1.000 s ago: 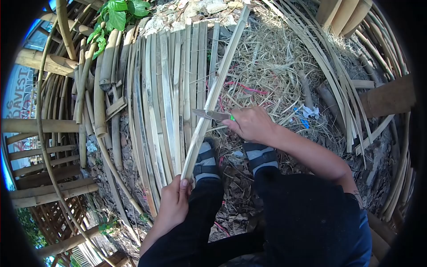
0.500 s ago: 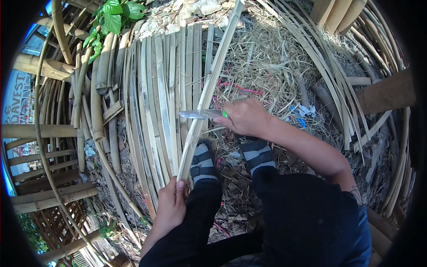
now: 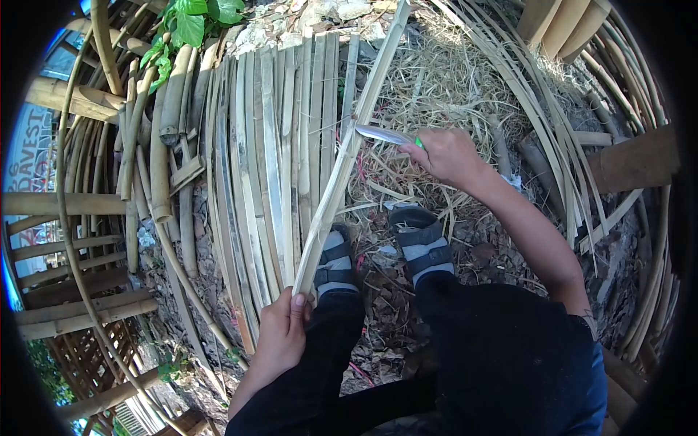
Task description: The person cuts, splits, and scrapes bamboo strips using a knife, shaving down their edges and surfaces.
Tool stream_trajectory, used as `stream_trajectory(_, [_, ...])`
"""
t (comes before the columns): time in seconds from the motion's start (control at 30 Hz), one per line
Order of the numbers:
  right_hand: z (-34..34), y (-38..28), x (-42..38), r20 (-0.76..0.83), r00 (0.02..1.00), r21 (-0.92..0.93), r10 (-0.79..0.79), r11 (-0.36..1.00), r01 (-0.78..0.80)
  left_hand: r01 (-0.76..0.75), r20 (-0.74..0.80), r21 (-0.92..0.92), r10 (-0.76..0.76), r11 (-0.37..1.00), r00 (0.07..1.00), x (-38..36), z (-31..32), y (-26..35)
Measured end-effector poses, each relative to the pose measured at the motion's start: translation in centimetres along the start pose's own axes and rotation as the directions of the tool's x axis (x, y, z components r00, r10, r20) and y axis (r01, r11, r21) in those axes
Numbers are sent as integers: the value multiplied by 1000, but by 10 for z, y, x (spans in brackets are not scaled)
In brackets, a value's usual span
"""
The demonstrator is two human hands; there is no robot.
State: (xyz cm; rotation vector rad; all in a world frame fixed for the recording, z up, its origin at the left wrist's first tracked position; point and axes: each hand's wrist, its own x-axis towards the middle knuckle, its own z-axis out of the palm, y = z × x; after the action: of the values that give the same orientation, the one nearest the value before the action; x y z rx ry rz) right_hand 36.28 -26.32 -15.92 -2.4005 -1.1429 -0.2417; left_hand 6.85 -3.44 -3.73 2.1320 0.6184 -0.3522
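My left hand [image 3: 283, 330] grips the near end of a long pale bamboo strip [image 3: 331, 196], which slants up and away to the top of the view. In my right hand [image 3: 449, 156] is a knife [image 3: 385, 135] with a green part at its handle. The blade points left, and its tip meets the right edge of the strip, well above my left hand. Many split bamboo slats [image 3: 251, 167] lie side by side under and left of the strip.
Shavings [image 3: 443, 87] cover the ground beyond my sandalled feet [image 3: 422, 247]. Thin curved strips [image 3: 538, 109] and a thick bamboo pole [image 3: 636, 160] are at the right. Bamboo poles and railings [image 3: 73, 207] stand at the left, with a leafy plant [image 3: 190, 25] at the top.
My right hand and the knife have moved up and to the right, away from my body. The blade has gone from lying across the strip to its right edge. My left hand still grips the near end.
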Motion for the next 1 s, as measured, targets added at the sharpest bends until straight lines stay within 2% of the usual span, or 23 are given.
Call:
stream_trajectory(0.03, [-2,5,1,-22,1000,-49,-3,999,2,-22,5,-19,22,1000,1000,1,1,-3])
stream_trajectory(0.1, [-1,-2,-5,12,1000,-10,27,1000,-27,-8,6,-18,8,1000,1000,2,0,-7])
stream_trajectory(0.2, [0,-19,-5,-40,994,201,103,975,-93,0,-8,-25,-1,1000,1000,3,-1,0])
stream_trajectory(0.23, [-3,-30,-6,-40,994,203,104,975,-93,9,-8,-29,-10,1000,1000,2,0,1])
stream_trajectory(0.3, [-14,-49,-2,-19,998,139,-65,988,67,-19,5,-21,19,1000,1000,2,3,3])
stream_trajectory(0.43, [-16,-48,12,-12,996,115,-84,990,84,-47,28,-24,48,999,998,2,3,6])
stream_trajectory(0.5, [-11,-29,21,-58,998,106,23,994,-16,-36,28,-18,36,999,999,1,3,5])
stream_trajectory(0.57, [-7,-17,24,-29,999,31,-21,999,22,-20,26,-19,21,1000,999,1,4,4])
stream_trajectory(0.67, [-5,-12,24,-108,991,20,-83,996,86,-30,13,-29,31,999,999,-1,4,5])
stream_trajectory(0.77, [-11,0,28,-25,997,-27,-79,997,78,-29,19,3,29,1000,999,-1,4,5])
stream_trajectory(0.83, [-15,28,37,-65,984,35,166,986,-164,-17,13,-15,17,1000,1000,-3,2,-1])
stream_trajectory(0.97, [-17,46,27,-64,983,15,174,985,-173,-27,51,27,25,999,998,-5,0,0])
stream_trajectory(1.0, [-17,41,27,-69,974,15,214,977,-214,14,45,16,-14,1000,999,-3,0,1])
